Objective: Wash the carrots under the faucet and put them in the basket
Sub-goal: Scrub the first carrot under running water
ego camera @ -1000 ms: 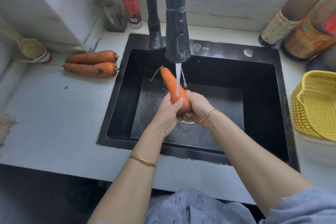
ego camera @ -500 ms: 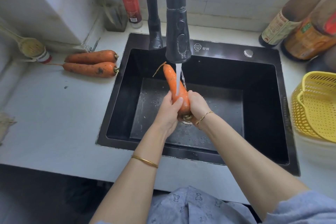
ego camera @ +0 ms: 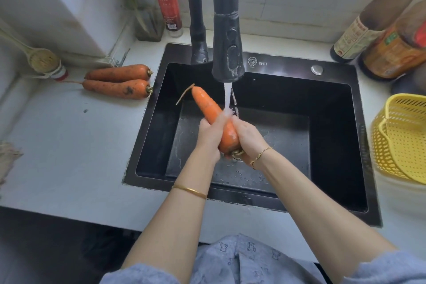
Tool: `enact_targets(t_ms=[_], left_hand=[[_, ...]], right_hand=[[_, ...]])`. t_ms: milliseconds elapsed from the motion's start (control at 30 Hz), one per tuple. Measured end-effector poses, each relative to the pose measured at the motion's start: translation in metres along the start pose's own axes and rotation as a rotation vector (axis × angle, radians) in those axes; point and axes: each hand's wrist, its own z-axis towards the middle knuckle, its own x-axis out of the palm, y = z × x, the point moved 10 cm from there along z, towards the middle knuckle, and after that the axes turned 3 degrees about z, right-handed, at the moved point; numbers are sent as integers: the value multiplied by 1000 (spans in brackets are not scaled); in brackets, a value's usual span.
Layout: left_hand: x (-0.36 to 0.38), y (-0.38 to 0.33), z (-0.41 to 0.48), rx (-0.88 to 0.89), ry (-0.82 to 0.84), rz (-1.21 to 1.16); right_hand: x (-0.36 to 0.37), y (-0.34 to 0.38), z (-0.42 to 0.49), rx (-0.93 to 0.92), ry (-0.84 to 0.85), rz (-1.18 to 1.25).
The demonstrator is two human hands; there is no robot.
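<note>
While your left hand and right hand both wrap the thick near end of the wet orange carrot, you hold it tip-up under the black faucet, probably so the water runs down its length into the black sink, with the yellow plastic basket waiting at the right.

Wet, glossy orange carrot under the matt black faucet; black sink with a satin sheen; perforated yellow plastic basket; dull white worktop; two soil-smudged carrots.
</note>
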Motion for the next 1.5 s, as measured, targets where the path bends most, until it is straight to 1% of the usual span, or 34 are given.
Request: enact_targets(t_ms=[33,167,233,300,433,500,567,600,633,667,733,767,833,900,967,1033,1067,1100,1167,1200,1233,1267,1300,1367,1400,1433,1500], left_hand=[[-4,-2,3,-27,-50,-11],[-11,-7,8,-66,-148,-10],[-14,-5,12,-80,-193,8],[-11,-4,12,-108,-186,1],[-1,-4,14,-95,-172,-76],[4,-1,17,-78,-184,-97],[9,2,15,-74,-200,-122],[9,2,16,-71,-208,-124],[9,0,17,-68,-208,-122],[7,-2,18,-66,-209,-119],[5,-4,20,-88,-187,-143],[4,-2,21,-109,-174,-159],[4,2,21,-133,-151,-176],[5,1,22,-118,-141,-175],[7,-4,21,-81,-138,-150],[9,-8,22,-45,-133,-154],[11,-8,21,-46,-121,-176],[12,-7,20,-56,-106,-192],[13,-5,20,-66,-77,-202],[13,-6,20,-60,-69,-218],[13,-7,22,-57,-65,-232],[11,-8,25,-59,-73,-230],[9,-10,27,-66,-81,-216],[4,-11,33,-87,-125,-168],[2,-11,35,-96,-133,-136],[2,-12,35,-106,-127,-117],[7,-13,29,-113,-80,-138]], right_hand=[[5,0,-1,-4,46,10],[15,7,-6,-77,218,46],[13,9,-7,-164,256,-55],[9,11,-9,-251,203,-186],[-1,27,-11,-373,-28,-321],[-10,32,-6,-391,-165,-337],[-24,30,0,-350,-278,-295],[-28,26,2,-311,-275,-246],[-27,21,2,-280,-227,-193],[-22,16,1,-265,-138,-148],[-10,14,-6,-298,26,-157],[-8,13,-7,-325,61,-206],[-9,15,-6,-384,37,-294],[-9,21,-6,-447,-43,-373],[-14,29,-8,-470,-154,-352],[-26,38,-2,-428,-280,-340],[-32,39,3,-360,-304,-353],[-36,36,12,-253,-278,-359],[-33,23,21,-19,-139,-315],[-30,19,21,36,-81,-285],[-26,19,19,33,-53,-256],[-22,19,17,-12,-37,-250],[-17,20,14,-99,-19,-291],[-3,21,5,-308,27,-485],[1,20,1,-384,42,-573],[1,18,2,-419,57,-617],[-4,25,2,-449,51,-558]])
